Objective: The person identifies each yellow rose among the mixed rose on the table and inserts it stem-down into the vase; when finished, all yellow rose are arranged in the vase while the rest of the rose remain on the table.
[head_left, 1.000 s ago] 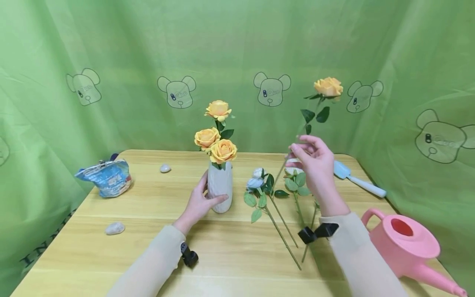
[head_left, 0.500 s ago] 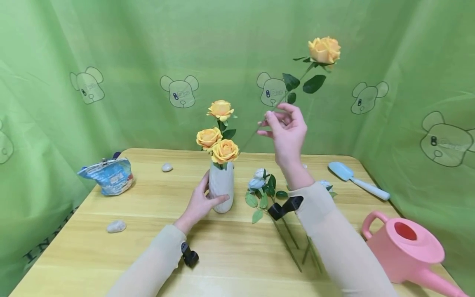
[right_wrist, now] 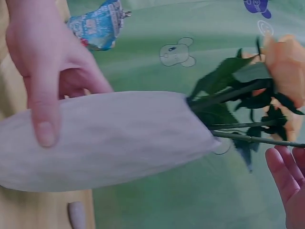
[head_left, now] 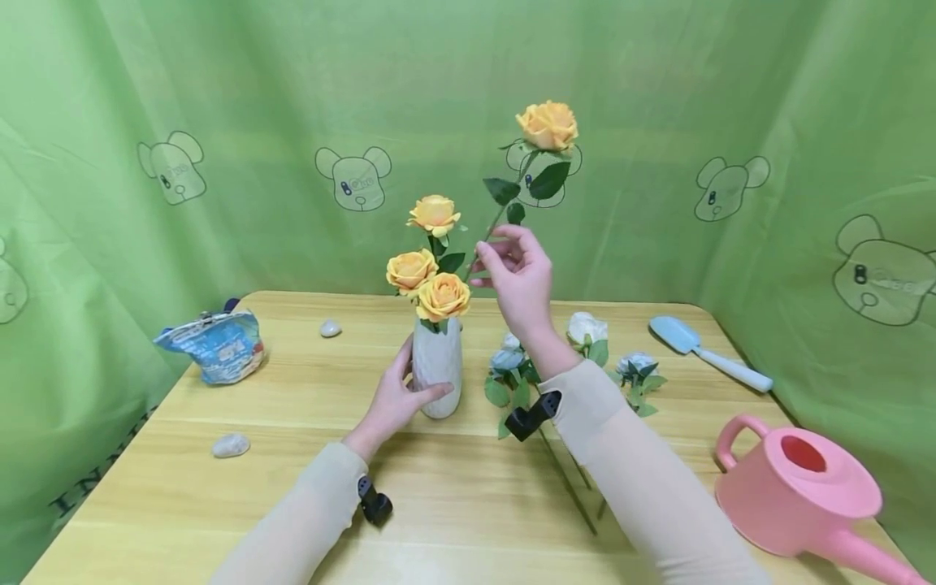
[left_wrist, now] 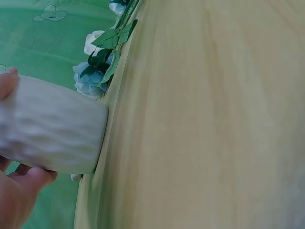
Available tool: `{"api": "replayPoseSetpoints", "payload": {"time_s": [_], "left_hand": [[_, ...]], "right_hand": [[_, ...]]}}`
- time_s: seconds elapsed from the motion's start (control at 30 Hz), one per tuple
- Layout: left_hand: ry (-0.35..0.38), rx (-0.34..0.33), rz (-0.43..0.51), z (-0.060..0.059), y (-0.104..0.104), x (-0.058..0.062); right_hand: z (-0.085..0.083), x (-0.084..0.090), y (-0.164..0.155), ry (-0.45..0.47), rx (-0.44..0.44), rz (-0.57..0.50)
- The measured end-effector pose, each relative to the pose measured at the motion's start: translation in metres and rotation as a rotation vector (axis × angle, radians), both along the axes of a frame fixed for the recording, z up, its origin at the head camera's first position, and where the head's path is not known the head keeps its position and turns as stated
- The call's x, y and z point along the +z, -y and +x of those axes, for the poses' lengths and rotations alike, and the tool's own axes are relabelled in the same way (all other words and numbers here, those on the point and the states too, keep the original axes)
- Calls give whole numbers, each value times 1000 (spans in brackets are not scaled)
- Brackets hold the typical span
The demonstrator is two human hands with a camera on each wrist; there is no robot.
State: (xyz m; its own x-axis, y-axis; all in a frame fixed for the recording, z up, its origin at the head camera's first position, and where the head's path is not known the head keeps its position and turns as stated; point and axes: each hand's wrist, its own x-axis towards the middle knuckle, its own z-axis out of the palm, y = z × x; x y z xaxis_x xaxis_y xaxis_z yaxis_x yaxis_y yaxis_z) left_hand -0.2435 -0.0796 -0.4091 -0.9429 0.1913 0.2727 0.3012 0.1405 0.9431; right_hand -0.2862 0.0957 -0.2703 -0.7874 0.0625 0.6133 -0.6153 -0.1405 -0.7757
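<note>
A white textured vase (head_left: 437,370) stands upright on the table, holding several yellow roses (head_left: 443,297). My left hand (head_left: 387,406) grips its side, thumb across the front and fingers behind; the left wrist view shows the vase (left_wrist: 52,126) between thumb and fingers. Above and right of the vase, my right hand (head_left: 522,280) pinches the stem of another yellow rose (head_left: 548,126) with dark green leaves. That stem (right_wrist: 259,140) slants down to the vase mouth in the right wrist view. How deep its lower end sits is hidden by the vase wall.
Blue and white roses (head_left: 506,357) lie right of the vase, partly behind my right forearm; a white rose (head_left: 587,327) and a blue rose (head_left: 636,366) lie beyond. Farther right are a blue trowel (head_left: 705,353) and pink watering can (head_left: 797,487). Leftward, a blue bag (head_left: 223,345) and stones (head_left: 231,444).
My right hand has carried the yellow rose left from above the lying flowers, up and then down to the vase mouth. My left hand keeps its grip on the vase.
</note>
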Motion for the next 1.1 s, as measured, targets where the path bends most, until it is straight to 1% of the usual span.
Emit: {"api": "replayPoseSetpoints", "payload": {"time_s": [0.27, 0.4, 0.5, 0.63, 0.73, 0.83, 0.93, 1.03, 1.1], "left_hand": [[6, 5, -1, 2, 3, 1], [10, 9, -10, 3, 5, 1], [3, 12, -18, 3, 5, 0], [-9, 18, -17, 3, 6, -1], [-14, 21, -15, 4, 7, 0], [-15, 22, -18, 5, 7, 1], [-13, 20, -17, 4, 7, 0], [-9, 5, -17, 0, 8, -3], [-7, -7, -26, -6, 10, -10]], "right_hand": [[21, -6, 8, 74, 13, 139], [26, -12, 9, 87, 33, 188], [27, -19, 8, 106, 69, 215], [17, -43, 0, 141, 103, 260], [10, -62, -7, 155, 103, 298], [13, -71, -14, 173, 104, 314], [16, -79, -22, 195, 104, 308], [19, -84, -32, 213, 107, 288], [21, -85, -38, 220, 107, 282]]}}
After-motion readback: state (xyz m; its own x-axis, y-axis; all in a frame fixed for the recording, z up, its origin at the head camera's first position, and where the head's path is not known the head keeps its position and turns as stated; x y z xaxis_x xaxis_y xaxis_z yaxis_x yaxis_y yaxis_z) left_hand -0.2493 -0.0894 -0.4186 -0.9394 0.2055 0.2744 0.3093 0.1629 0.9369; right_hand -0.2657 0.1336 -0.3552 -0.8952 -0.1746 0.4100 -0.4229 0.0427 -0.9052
